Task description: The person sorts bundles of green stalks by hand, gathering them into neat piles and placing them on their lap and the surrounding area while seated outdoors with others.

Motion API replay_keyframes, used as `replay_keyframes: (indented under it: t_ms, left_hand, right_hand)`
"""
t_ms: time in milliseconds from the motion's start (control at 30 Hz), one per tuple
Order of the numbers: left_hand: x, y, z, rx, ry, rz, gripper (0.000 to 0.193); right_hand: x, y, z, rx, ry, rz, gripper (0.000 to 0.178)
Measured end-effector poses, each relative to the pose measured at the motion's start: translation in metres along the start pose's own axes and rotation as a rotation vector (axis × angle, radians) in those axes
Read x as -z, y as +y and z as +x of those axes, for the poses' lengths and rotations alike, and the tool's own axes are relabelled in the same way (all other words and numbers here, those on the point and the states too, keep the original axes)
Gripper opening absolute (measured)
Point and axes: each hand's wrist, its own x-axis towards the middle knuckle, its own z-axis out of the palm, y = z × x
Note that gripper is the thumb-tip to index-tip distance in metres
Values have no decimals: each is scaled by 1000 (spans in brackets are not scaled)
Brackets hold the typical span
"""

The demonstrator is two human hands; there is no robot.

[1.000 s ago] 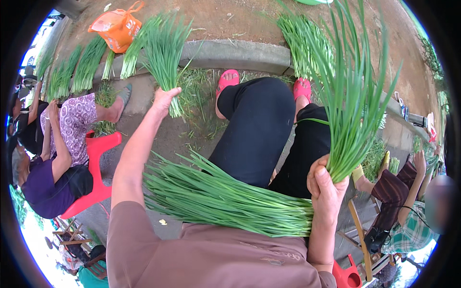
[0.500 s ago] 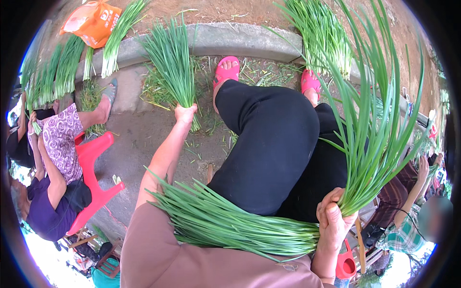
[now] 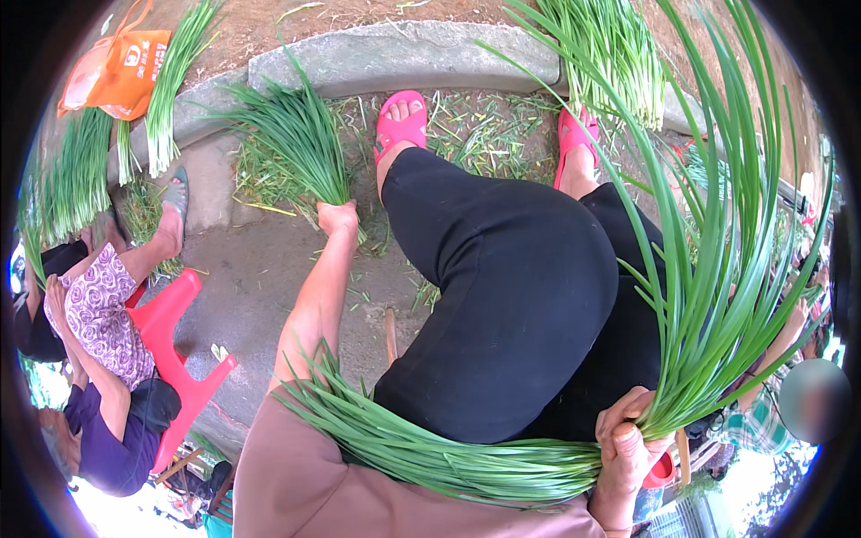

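My left hand (image 3: 337,218), at the end of an outstretched arm, is closed round the stem end of a bunch of garlic chives (image 3: 294,134). The leaves of that bunch fan out away from me, over the littered ground. My right hand (image 3: 630,441), near my body on the right, is closed round another bunch of garlic chives (image 3: 717,305), whose long leaves rise and arch outward. A third bunch (image 3: 448,462) lies across my lap, its stem end against my right hand and wrist; whether the fingers also hold it is hidden.
A stone kerb (image 3: 404,56) runs ahead, with chive piles (image 3: 619,58) beyond my pink sandals (image 3: 401,124). At left are an orange bag (image 3: 121,73), more chives (image 3: 76,175) and a person (image 3: 112,430) on a red plastic chair (image 3: 184,377). Another person (image 3: 762,417) sits at right.
The bunch in my left hand has swung leftward, its leaf tips now leaning further to the left. My right hand keeps its grip. The whole view has shifted slightly.
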Motion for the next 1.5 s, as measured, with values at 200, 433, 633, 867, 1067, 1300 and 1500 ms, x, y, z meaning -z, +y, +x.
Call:
replay_keyframes:
  t_ms: [200, 433, 633, 867, 1067, 1300, 1500]
  left_hand:
    - [-11, -11, 19, 46, -48, 55, 47]
    - [46, -23, -8, -60, -521, -436, 26]
    - [186, -33, -38, -118, -685, -616, 28]
    - [430, 27, -69, -419, -400, -600, 28]
    - [515, 95, -225, -654, -685, -1118, 40]
    - [394, 96, -407, -638, -997, -1062, 53]
    - [306, 92, -430, -575, -1142, -891, 43]
  right_hand:
    - [-1, -3, 1, -16, 7, 15, 33]
    - [3, -2, 9, 32, -146, 53, 32]
    - [8, 0, 11, -20, -328, 58, 22]
    - [20, 8, 6, -3, -479, 178, 20]
    - [20, 17, 8, 50, -670, 360, 14]
    - [29, 24, 11, 155, -729, 448, 16]
    - [40, 5, -9, 294, -833, 362, 27]
